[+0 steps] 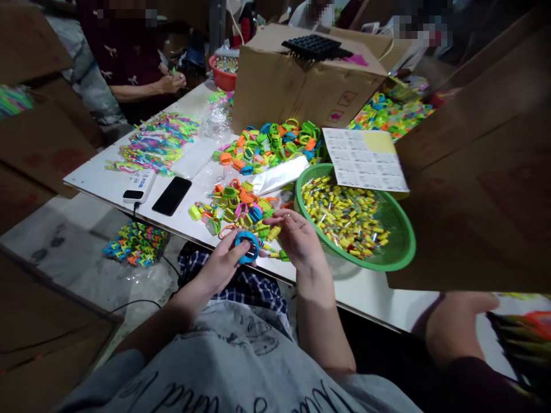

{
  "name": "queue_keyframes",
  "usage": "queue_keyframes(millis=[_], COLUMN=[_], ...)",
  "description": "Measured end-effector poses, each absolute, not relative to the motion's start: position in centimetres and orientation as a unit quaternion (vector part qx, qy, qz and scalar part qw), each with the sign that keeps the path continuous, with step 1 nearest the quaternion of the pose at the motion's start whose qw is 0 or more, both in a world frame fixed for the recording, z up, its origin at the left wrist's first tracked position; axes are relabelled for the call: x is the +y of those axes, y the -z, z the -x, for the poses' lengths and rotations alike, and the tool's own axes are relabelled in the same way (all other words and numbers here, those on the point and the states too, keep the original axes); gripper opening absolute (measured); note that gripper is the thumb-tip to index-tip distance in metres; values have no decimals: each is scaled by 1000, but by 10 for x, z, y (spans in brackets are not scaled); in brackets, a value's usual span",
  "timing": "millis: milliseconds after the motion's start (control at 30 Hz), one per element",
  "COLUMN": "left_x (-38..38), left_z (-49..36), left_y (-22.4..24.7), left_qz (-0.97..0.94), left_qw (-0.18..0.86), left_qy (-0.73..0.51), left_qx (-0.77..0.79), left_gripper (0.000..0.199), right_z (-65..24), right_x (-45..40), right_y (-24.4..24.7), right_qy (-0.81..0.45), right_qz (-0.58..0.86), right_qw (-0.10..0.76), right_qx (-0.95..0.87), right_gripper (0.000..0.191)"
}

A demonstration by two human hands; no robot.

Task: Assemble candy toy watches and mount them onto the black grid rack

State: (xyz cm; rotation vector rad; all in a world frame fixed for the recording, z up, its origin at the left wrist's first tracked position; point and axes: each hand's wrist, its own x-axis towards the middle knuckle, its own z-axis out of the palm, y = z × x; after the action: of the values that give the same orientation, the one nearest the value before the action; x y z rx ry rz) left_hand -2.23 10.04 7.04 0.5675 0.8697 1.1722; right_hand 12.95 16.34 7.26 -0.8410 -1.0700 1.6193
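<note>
A long white counter (pixel 97 178) runs beneath the goods, its near edge just beyond the person's lap (pixel 253 293); the best room for moving seems to be above that lap. A tall brown cardboard box (pixel 469 218) walls off the right side, and a round green plastic basket (pixel 407 241) stands just beside the right wrist. Near the hands lies a loose heap of multicoloured plastic bands (pixel 241 201). The right hand (pixel 299 235) has bent fingers at the heap's near side; whether it grips anything cannot be told. The left hand (pixel 224 261) pinches a blue ring-shaped plastic band (pixel 247 236) above the counter's near edge. This band looks light, slightly springy, smooth and hard to break; its outer rim should give the surest hold.
</note>
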Motion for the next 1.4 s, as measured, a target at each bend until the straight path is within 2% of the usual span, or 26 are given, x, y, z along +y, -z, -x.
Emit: queue_keyframes(millis=[167, 300, 467, 633, 900, 1067, 1200, 1400], left_x=[101, 100, 99, 100, 99, 99, 98, 98], left_z=[22, 22, 25, 31, 36, 33, 33, 34], left_y=[-66, -66, -69, -71, -72, -74, -77, -78], left_qz=[-358, -412, -441, -483, -469, -488, -473, -454], left_qw=[686, 659, 643, 620, 640, 609, 647, 668], left_qy=[-484, -451, -418, -375, -385, -426, -383, -365], left_qx=[408, 440, 466, 491, 470, 457, 459, 464], left_gripper=[28, 28, 33, 28, 20, 18, 21, 23], right_z=[-125, -119, -115, -118, -120, -122, -125, -127], right_x=[148, 136, 131, 131, 130, 131, 131, 130], right_y=[-75, -73, -64, -57, -55, -53, -56, -58], right_qy=[-700, -692, -724, -705, -672, -667, -685, -682], right_qz=[309, 291, 259, 262, 278, 312, 303, 291], right_qw=[516, 539, 512, 504, 516, 497, 485, 484], right_qx=[-385, -383, -384, -425, -452, -460, -451, -464], right_gripper=[34, 41, 29, 23, 33, 37, 40, 35])
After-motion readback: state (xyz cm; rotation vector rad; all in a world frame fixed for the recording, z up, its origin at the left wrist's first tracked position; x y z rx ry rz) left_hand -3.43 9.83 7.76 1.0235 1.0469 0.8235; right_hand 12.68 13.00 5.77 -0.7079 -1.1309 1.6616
